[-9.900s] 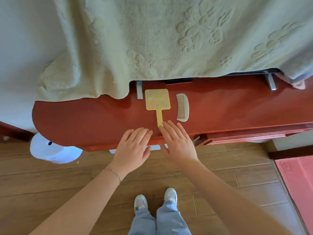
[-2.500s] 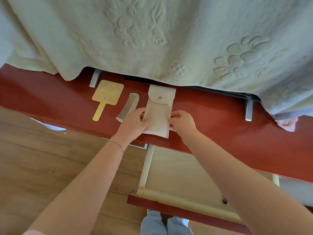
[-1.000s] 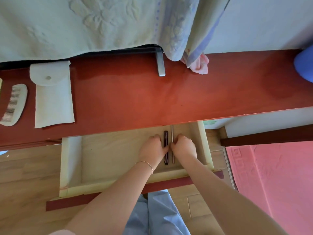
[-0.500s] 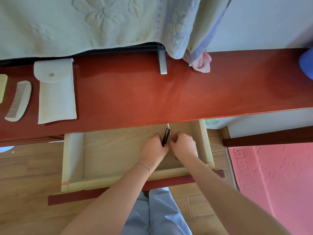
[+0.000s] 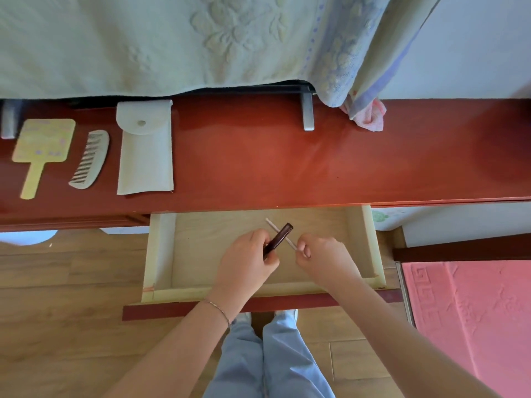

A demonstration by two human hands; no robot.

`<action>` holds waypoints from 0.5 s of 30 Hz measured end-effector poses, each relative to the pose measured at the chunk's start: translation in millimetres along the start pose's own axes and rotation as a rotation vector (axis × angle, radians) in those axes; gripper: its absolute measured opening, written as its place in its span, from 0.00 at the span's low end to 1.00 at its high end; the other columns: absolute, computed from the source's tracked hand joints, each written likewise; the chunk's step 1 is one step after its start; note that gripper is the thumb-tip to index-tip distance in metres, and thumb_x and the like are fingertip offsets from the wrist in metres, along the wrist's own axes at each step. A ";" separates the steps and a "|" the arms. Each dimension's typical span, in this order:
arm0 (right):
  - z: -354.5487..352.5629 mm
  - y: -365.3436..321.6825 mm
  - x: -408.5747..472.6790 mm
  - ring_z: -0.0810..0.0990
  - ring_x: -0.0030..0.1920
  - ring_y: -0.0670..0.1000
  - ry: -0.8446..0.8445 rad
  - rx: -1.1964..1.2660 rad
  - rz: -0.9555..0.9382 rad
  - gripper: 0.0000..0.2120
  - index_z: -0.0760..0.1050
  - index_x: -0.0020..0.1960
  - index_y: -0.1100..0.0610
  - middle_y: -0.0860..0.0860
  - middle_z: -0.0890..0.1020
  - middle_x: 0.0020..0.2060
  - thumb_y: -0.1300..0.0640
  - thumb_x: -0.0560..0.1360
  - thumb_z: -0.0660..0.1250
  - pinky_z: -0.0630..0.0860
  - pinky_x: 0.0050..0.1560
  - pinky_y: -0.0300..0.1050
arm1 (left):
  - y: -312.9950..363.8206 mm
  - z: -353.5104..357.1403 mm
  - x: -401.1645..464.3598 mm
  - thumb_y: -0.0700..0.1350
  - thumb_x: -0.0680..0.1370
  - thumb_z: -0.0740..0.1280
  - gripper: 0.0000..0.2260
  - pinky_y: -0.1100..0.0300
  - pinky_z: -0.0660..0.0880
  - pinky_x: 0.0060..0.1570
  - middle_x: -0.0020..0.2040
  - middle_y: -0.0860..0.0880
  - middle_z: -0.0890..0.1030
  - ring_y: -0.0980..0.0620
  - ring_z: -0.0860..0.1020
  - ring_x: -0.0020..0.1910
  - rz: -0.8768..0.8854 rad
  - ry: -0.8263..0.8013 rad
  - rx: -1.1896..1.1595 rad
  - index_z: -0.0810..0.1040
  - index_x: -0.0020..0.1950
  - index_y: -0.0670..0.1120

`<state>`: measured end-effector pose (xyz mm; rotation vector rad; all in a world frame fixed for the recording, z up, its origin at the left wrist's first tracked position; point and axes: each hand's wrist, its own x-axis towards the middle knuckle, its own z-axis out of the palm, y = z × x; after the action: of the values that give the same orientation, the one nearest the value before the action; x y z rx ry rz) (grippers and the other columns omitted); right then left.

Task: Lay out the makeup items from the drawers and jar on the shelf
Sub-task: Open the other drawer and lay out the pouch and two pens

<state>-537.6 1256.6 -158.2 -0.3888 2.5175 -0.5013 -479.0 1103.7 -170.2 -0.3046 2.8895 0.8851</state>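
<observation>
Two slim sticks cross above the open drawer (image 5: 161,254): a dark stick (image 5: 280,237) gripped in the curled left hand (image 5: 247,262) and a thin pale stick (image 5: 280,234) pinched by the right hand (image 5: 324,259); both lower ends are hidden in the fingers. Toward the shelf's (image 5: 287,168) left end lie a yellow hand mirror (image 5: 43,147), a comb (image 5: 90,159) and a white pouch (image 5: 145,150), side by side. A draped towel (image 5: 201,38) hides the back edge

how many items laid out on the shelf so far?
3, in a row at the shelf's left end: hand mirror far left, comb beside it, white pouch rightmost. Others may be hidden under the hanging towel.
</observation>
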 end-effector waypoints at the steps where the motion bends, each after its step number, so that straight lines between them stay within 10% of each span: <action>1: -1.4 -4.5 -1.2 0.78 0.40 0.55 -0.003 -0.013 -0.036 0.06 0.75 0.47 0.55 0.50 0.81 0.42 0.59 0.73 0.60 0.73 0.38 0.44 | -1.8 -6.3 -2.2 0.44 0.71 0.67 0.05 0.56 0.73 0.31 0.36 0.51 0.77 0.51 0.73 0.34 0.023 0.040 -0.003 0.76 0.45 0.45; 15: -70.7 -54.3 71.2 0.78 0.38 0.56 0.337 0.038 -0.238 0.04 0.78 0.45 0.60 0.54 0.81 0.37 0.60 0.72 0.67 0.76 0.42 0.49 | -35.1 -97.4 52.9 0.36 0.67 0.72 0.08 0.56 0.73 0.28 0.34 0.47 0.78 0.45 0.75 0.33 0.167 0.403 0.149 0.78 0.44 0.41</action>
<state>-625.7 1201.0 -111.6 -0.6399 2.7938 -0.7613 -526.7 1011.9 -117.2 -0.2560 3.3743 0.6914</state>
